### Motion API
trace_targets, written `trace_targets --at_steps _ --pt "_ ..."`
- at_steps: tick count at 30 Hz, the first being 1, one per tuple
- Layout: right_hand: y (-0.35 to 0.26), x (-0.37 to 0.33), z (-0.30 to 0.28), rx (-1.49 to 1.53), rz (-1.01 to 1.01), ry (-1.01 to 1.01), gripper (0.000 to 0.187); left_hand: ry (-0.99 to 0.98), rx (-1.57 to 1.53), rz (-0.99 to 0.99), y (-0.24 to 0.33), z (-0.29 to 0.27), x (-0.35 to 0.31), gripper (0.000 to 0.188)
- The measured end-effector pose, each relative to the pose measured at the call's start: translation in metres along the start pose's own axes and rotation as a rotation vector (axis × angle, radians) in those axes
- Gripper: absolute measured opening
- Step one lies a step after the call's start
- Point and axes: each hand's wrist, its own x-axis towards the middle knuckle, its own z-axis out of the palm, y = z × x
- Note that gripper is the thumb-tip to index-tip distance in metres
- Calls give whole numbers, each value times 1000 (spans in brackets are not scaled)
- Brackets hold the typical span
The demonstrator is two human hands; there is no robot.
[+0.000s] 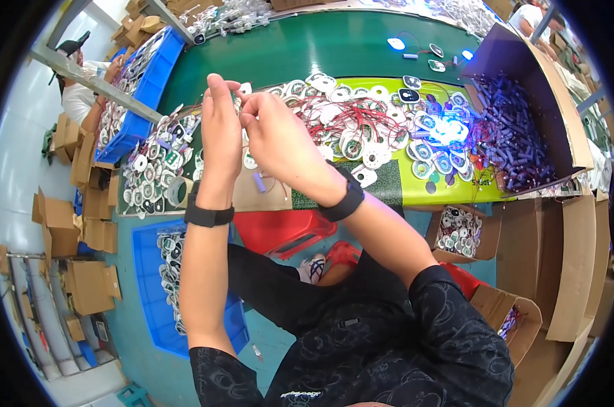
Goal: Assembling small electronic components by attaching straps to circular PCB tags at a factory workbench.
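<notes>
Above the table's near edge my left hand (220, 132) is raised, fingers closed and bent toward my right hand (274, 136). The right hand's fingertips are pinched together against the left fingers. A small pale piece shows between them, mostly covered, so its kind cannot be made out. Below the hands, a purple cylindrical battery (259, 182) lies on a cardboard sheet (276, 197). Right of my hands spreads a heap of round white circuit-board modules with red wires (341, 115). More white modules (154, 169) are piled to the left, beside a roll of tape (178, 192).
A carton of purple batteries (517, 129) stands at the right, near glowing blue modules (449, 129). Behind runs a green conveyor belt (273, 54). Blue bins stand at the far left (147, 88) and on the floor (151, 298). A red stool (280, 230) sits under the table.
</notes>
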Motion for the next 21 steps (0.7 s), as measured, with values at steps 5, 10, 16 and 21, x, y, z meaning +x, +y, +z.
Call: trace_targets --at_steps 5,10,16,21 --pt "-17 -2 -11 -92 143 -135 21 43 -46 -7 -16 3 -3 72" --pt "2 -2 2 -75 -36 -63 18 26 -589 -166 -18 10 -4 72" --pt "2 -8 4 -94 -168 -26 17 -1 -687 -318 -21 5 -8 67" --pt "17 -7 3 -152 -323 -18 14 40 -825 -435 -34 4 -3 59"
